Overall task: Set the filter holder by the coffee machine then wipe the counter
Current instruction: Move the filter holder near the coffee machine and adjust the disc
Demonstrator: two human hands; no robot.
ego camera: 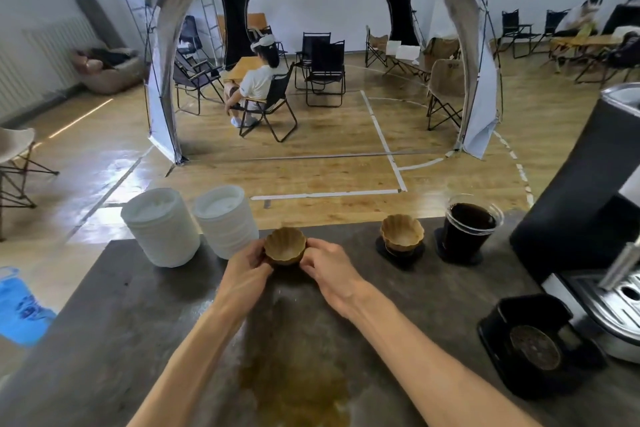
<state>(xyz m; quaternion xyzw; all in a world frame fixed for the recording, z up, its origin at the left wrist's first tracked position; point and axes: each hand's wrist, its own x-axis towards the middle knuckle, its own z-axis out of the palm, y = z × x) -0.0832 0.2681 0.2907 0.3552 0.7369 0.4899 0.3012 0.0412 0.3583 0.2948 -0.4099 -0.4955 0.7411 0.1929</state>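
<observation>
Your left hand [247, 262] and right hand [329, 265] both curl around the brown filter holder [285, 245], gripping it near the counter's [138, 322] far edge. A brown spill [294, 381] lies closer to you. The coffee machine [595, 218] stands well apart, at right.

Mid-frame, just below centre: left hand [247, 262] and right hand [329, 267] gripping a fluted brown filter holder [285, 245] from either side, over a dark counter [114, 315]. Lower centre: brown spill [294, 381] on the counter. Left of the hands: two white stacks [159, 229] [225, 222]. Right: second fluted holder [401, 232] on a dark base, then a glass of dark coffee [467, 229]. Far right edge: coffee machine [585, 184], black holder [533, 343] beside it.
</observation>
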